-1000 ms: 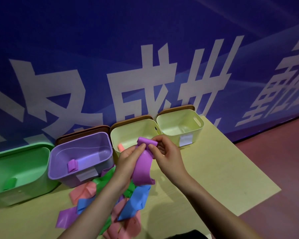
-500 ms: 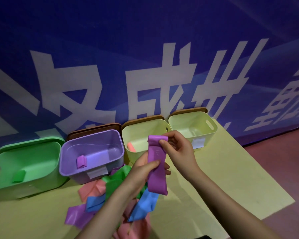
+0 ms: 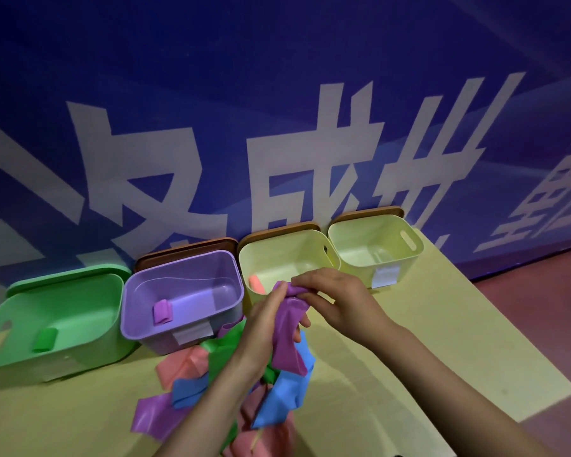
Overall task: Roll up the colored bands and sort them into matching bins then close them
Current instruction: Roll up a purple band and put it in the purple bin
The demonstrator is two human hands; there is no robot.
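A pale yellow table (image 3: 442,341) bears four open bins (image 3: 185,291) and loose colored bands (image 3: 192,387).

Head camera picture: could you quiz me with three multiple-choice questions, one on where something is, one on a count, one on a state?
1. Where does the small rolled purple band lie?
A. in the purple plastic bin
B. in the green plastic bin
C. on the floor

2. How many open bins stand in the row?
A. two
B. four
C. six

3. What holds the long purple stretch band?
A. nothing
B. left hand only
C. both hands, with the right hand

Answers: 1 A, it rests on that bin's floor. 2 B, green, purple and two pale yellow. 3 C, both pinch its top end.
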